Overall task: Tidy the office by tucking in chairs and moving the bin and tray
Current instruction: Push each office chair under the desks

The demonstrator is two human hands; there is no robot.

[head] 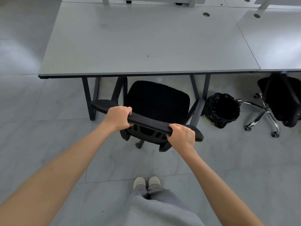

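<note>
Black mesh-backed office chair (156,101) is what I'm tucking in: my left hand (118,119) and right hand (182,137) are both clamped on its top edge. Its seat sits just short of the grey desk (146,43) (bin beside), so next, I judge, comes a straight push.

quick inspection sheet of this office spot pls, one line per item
surface: grey desk, bare apart from a small dark speck
job's things: black chair partly under the desk, seat still showing; bin with black liner beside the desk leg; tray not seen
clutter: nothing seen
grippers: left hand and right hand both grip the chair's backrest top
cables: nothing seen; cable holes in the desks
surroundings: second chair under the next desk on the right; grey tiled floor
</note>
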